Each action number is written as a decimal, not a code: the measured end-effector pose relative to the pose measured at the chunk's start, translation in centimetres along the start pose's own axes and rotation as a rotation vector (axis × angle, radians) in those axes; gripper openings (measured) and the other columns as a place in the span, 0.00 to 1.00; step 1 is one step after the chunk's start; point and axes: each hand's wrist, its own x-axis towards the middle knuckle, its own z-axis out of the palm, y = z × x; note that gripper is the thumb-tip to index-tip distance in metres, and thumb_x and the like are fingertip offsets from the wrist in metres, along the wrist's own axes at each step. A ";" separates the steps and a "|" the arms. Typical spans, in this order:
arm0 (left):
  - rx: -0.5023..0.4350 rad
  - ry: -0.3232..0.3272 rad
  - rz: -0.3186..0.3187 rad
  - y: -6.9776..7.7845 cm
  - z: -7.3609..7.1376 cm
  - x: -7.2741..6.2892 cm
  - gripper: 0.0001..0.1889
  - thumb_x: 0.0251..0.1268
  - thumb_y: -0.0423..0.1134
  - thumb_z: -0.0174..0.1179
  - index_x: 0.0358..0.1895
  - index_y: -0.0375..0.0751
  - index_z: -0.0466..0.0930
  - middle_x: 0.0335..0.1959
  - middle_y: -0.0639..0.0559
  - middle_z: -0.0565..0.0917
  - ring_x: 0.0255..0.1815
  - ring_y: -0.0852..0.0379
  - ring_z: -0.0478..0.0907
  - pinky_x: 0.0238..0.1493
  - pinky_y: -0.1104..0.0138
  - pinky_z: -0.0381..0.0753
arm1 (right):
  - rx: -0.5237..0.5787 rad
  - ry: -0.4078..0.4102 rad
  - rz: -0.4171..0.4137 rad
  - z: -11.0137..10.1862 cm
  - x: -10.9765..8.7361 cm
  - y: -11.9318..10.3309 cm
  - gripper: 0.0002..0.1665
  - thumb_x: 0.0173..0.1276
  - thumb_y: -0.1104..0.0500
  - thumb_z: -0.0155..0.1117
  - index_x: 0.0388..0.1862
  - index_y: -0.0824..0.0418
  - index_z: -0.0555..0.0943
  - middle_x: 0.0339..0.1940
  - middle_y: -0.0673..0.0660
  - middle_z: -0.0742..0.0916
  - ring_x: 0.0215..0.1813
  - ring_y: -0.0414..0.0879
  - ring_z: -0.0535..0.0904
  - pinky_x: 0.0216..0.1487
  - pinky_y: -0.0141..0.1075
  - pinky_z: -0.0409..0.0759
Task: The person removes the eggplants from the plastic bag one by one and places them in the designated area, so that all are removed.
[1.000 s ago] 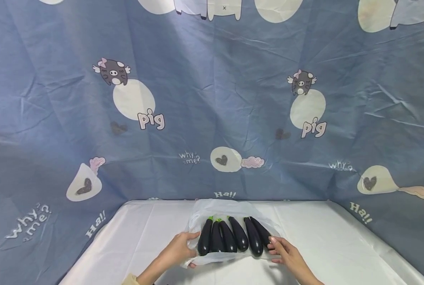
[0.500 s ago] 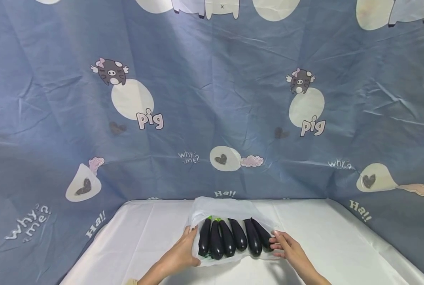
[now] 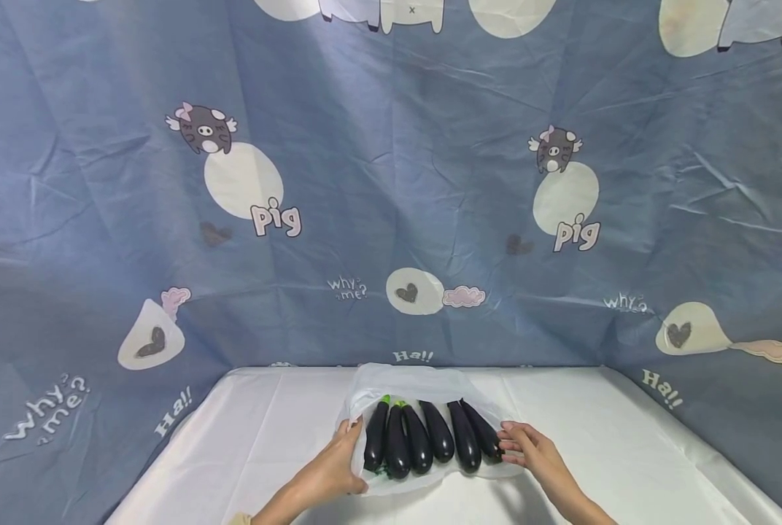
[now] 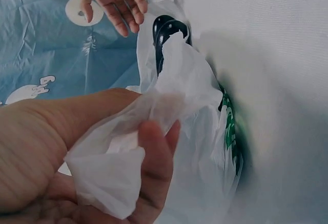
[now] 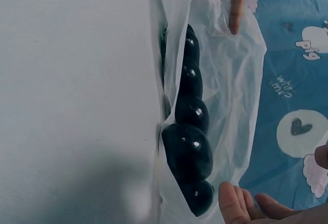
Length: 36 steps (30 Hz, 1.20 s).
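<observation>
Several dark, glossy eggplants [image 3: 419,441] lie side by side inside a thin white plastic bag [image 3: 407,379], stem ends pointing away and rounded ends at the mouth. My left hand [image 3: 328,467] grips the bag's left edge; in the left wrist view the film [image 4: 110,178] bunches between thumb and fingers. At the bag's right side is my right hand [image 3: 534,450], fingers loosely extended by the rightmost eggplant. The right wrist view has its fingers [image 5: 233,201] close beside the film, pinching nothing; whether they touch it I cannot tell. Green print [image 4: 229,124] marks the bag's underside.
The bag rests on a table with a white cloth [image 3: 627,437]. Behind and on both sides hangs a blue curtain [image 3: 391,219] with cartoon pig prints, meeting the table's far edge.
My left hand has shifted its hold on the bag's left edge, thumb now lower and fingers behind the film. The bag's upper layer lifted and its mouth widened. The right hand moved slightly right.
</observation>
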 end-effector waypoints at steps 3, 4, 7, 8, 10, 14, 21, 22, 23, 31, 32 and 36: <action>-0.013 -0.001 -0.004 -0.1 0.0 0.0 0.57 0.27 0.27 0.75 0.69 0.17 0.53 0.63 0.23 0.62 0.58 0.32 0.71 0.46 0.48 0.83 | 0.004 0.000 -0.007 -0.1 0.2 -0.1 0.38 0.71 0.40 0.52 0.62 0.72 0.71 0.54 0.66 0.82 0.52 0.53 0.81 0.49 0.40 0.85; -0.015 -0.003 -0.005 -0.1 0.0 0.1 0.57 0.27 0.27 0.76 0.69 0.18 0.53 0.63 0.23 0.62 0.57 0.32 0.71 0.44 0.50 0.84 | 0.002 -0.001 -0.008 -0.1 0.3 0.0 0.37 0.72 0.41 0.52 0.62 0.73 0.71 0.54 0.66 0.83 0.53 0.53 0.81 0.49 0.40 0.85; -0.027 -0.008 -0.011 -0.1 0.0 0.1 0.58 0.27 0.27 0.75 0.70 0.18 0.52 0.63 0.23 0.62 0.56 0.33 0.71 0.38 0.55 0.85 | 0.005 0.004 -0.012 0.0 0.6 0.2 0.34 0.73 0.45 0.51 0.61 0.74 0.71 0.53 0.66 0.83 0.52 0.54 0.81 0.49 0.40 0.85; -0.034 -0.010 -0.012 -0.1 0.0 0.1 0.58 0.27 0.27 0.75 0.70 0.18 0.52 0.64 0.22 0.61 0.56 0.33 0.71 0.36 0.56 0.86 | 0.005 0.009 -0.007 0.0 0.7 0.3 0.33 0.74 0.46 0.51 0.61 0.74 0.72 0.53 0.66 0.83 0.52 0.54 0.81 0.48 0.39 0.85; -0.044 -0.013 -0.013 -0.2 0.0 0.1 0.58 0.28 0.26 0.75 0.70 0.18 0.52 0.65 0.21 0.60 0.57 0.30 0.70 0.34 0.57 0.86 | -0.001 0.016 -0.002 0.1 1.0 0.4 0.32 0.74 0.48 0.50 0.60 0.74 0.72 0.52 0.66 0.83 0.52 0.54 0.81 0.48 0.39 0.85; -0.067 -0.014 -0.017 -0.2 0.1 0.0 0.57 0.29 0.26 0.75 0.71 0.19 0.51 0.67 0.19 0.56 0.56 0.27 0.70 0.26 0.63 0.86 | -0.027 0.032 0.017 0.1 1.4 0.6 0.32 0.74 0.47 0.50 0.60 0.74 0.72 0.51 0.65 0.84 0.51 0.52 0.81 0.49 0.39 0.85; -0.045 -0.018 -0.035 -0.3 0.2 -0.2 0.57 0.30 0.27 0.75 0.71 0.20 0.51 0.68 0.18 0.55 0.60 0.25 0.67 0.34 0.57 0.87 | -0.079 0.057 0.011 -0.2 2.0 1.1 0.34 0.73 0.45 0.51 0.59 0.74 0.74 0.49 0.64 0.86 0.49 0.50 0.83 0.49 0.38 0.85; -0.048 -0.019 -0.037 -0.3 0.2 -0.2 0.57 0.30 0.27 0.74 0.71 0.20 0.51 0.68 0.18 0.54 0.60 0.24 0.67 0.34 0.57 0.87 | -0.087 0.061 0.012 -0.2 2.1 1.2 0.33 0.73 0.45 0.52 0.58 0.74 0.74 0.48 0.63 0.86 0.49 0.50 0.83 0.48 0.38 0.85; -0.051 -0.020 -0.039 -0.4 0.3 -0.3 0.57 0.30 0.27 0.74 0.71 0.20 0.51 0.68 0.18 0.54 0.60 0.24 0.67 0.33 0.58 0.87 | -0.097 0.064 0.015 -0.2 2.2 1.3 0.33 0.72 0.45 0.53 0.58 0.74 0.75 0.48 0.63 0.86 0.48 0.50 0.83 0.48 0.37 0.85; -0.107 -0.028 -0.033 -0.7 0.2 -0.5 0.56 0.33 0.26 0.72 0.71 0.19 0.48 0.67 0.18 0.55 0.44 0.38 0.78 0.18 0.72 0.80 | -0.206 0.089 -0.004 -0.3 2.4 2.1 0.28 0.66 0.48 0.63 0.54 0.69 0.79 0.48 0.61 0.87 0.47 0.47 0.83 0.45 0.36 0.85; -0.114 -0.030 -0.034 -0.7 0.3 -0.5 0.56 0.33 0.25 0.72 0.71 0.19 0.48 0.66 0.18 0.55 0.43 0.39 0.78 0.17 0.72 0.80 | -0.223 0.095 -0.011 -0.3 2.4 2.2 0.28 0.65 0.49 0.65 0.54 0.68 0.79 0.48 0.60 0.87 0.47 0.47 0.83 0.45 0.35 0.84; -0.120 -0.035 -0.040 -0.8 0.3 -0.6 0.55 0.34 0.25 0.72 0.71 0.19 0.48 0.66 0.19 0.56 0.43 0.40 0.78 0.17 0.72 0.80 | -0.295 0.123 -0.043 -0.1 2.2 2.9 0.28 0.58 0.50 0.71 0.53 0.65 0.81 0.46 0.57 0.88 0.45 0.43 0.83 0.44 0.30 0.81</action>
